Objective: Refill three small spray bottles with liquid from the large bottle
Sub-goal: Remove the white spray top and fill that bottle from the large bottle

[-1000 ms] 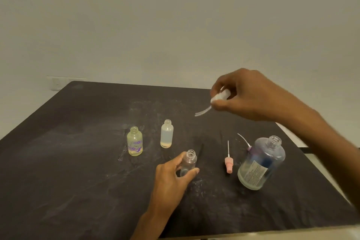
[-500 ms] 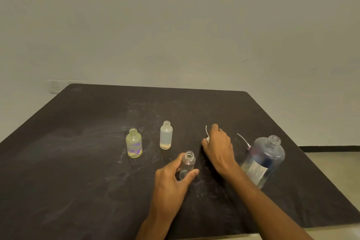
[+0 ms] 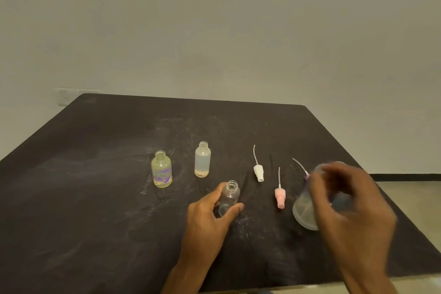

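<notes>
Left hand [image 3: 210, 217] gripping clear small bottle [image 3: 229, 198], blurred right hand [image 3: 346, 200] at large bottle [image 3: 304, 210]

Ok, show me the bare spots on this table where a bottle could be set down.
The dark table is bare across its whole left side, left of the yellow bottle, and along the far strip behind the frosted bottle. The right is crowded: the white sprayer, pink sprayer, large bottle and both hands.
</notes>
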